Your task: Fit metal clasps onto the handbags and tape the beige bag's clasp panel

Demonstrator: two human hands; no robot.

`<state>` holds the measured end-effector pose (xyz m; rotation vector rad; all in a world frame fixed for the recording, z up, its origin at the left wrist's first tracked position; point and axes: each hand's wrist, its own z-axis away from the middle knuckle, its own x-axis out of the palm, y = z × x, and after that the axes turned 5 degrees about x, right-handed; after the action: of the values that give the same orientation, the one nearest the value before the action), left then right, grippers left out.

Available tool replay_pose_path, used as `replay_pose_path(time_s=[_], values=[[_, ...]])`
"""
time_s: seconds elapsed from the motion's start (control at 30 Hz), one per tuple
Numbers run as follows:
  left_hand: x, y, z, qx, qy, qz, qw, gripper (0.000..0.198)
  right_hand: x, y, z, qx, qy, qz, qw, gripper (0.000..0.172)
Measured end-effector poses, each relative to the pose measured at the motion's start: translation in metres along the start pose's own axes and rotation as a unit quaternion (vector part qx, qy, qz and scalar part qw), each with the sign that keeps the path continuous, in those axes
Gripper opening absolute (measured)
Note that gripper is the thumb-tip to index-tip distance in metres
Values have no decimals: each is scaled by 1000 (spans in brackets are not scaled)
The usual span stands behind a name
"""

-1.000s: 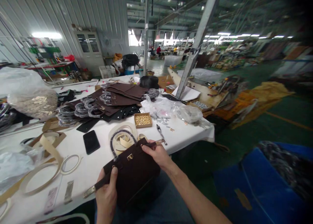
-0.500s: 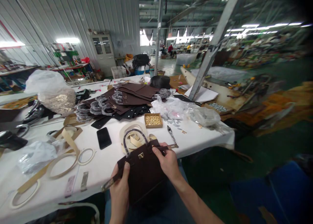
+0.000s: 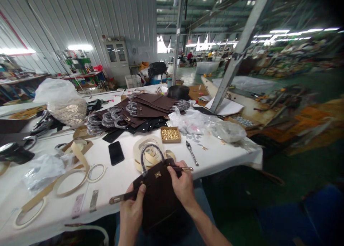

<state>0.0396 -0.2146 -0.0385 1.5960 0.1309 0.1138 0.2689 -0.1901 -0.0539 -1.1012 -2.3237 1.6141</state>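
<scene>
At the bottom centre of the frame, a dark brown handbag [image 3: 158, 199] is standing tilted before the near edge of the tabletop [image 3: 223, 163]; shadow is hiding whether its base is resting on the lap. The left hand [image 3: 131, 210] is pinching its upper left corner, thumb on the front, with a strap end [image 3: 118, 198] sticking out leftward. The right hand [image 3: 184, 183] is pinching the upper right corner, and a metal strap tip [image 3: 188, 169] is poking past its fingers. Since both hands are gripping only the top corners, a slipping thumb could be letting the bag sag or twist. Uneven pulling could be skewing the edge near the gold clasp [image 3: 157, 174], and a tip swinging inward could be scratching the brown surface.

Just beyond, the wrapped handle [image 3: 142, 159] is rising before a coil of cream tape [image 3: 137, 149]; a forward push could be snagging it. To the right, a metal tool [image 3: 192, 153] is lying near the strap tip, where a sideways swing could be nudging it. Behind, an open box [image 3: 172, 141] is holding gold studs [image 3: 170, 134], which a knock could be spilling. Farther back, brown panels [image 3: 153, 106] are lying unevenly piled; a bump could be starting a slide.
</scene>
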Motion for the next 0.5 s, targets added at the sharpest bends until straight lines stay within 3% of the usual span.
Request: replay_pose_path(time_s=[0.1,0.27,0.5], values=[[2,3,0,-32,42,20,998,59,8,1,-1,-13,3,6,1000,19],[0,4,-5,-123,43,223,966,68,9,0,-7,13,-48,-39,998,28],[-10,0,-7,-119,45,270,954,64,-4,-8,-3,-11,-107,-37,994,58]])
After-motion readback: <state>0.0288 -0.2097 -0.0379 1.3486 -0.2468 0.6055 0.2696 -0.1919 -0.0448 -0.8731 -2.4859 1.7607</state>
